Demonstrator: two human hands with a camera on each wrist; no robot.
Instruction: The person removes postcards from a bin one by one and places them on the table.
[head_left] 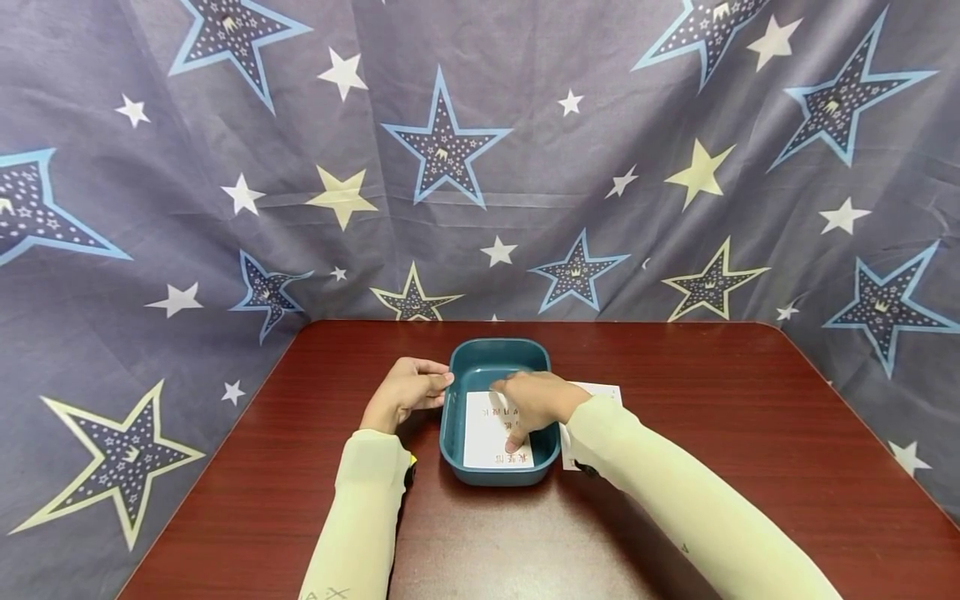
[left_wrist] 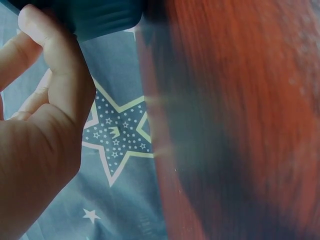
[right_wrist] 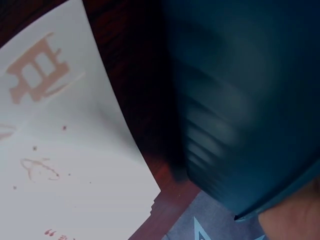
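Note:
A teal rectangular box (head_left: 500,482) stands on the table. Inside it lies a white card (head_left: 480,450) with reddish-brown printed characters. My right hand (head_left: 536,400) reaches in over the right rim, its thumb and fingers spread across the card and touching it. Part of the card is hidden under the hand. My left hand (head_left: 408,387) is at the box's left side, with thumb and fingertips against the outer wall. In the left wrist view, the left hand (left_wrist: 45,100) has its thumb up at the teal wall.
To the right of the box, partly under my right forearm, lie white printed cards (right_wrist: 75,150), their corner showing several layers. The reddish wooden table (head_left: 720,400) extends to both sides. A grey-purple curtain with stars (head_left: 450,233) hangs behind it.

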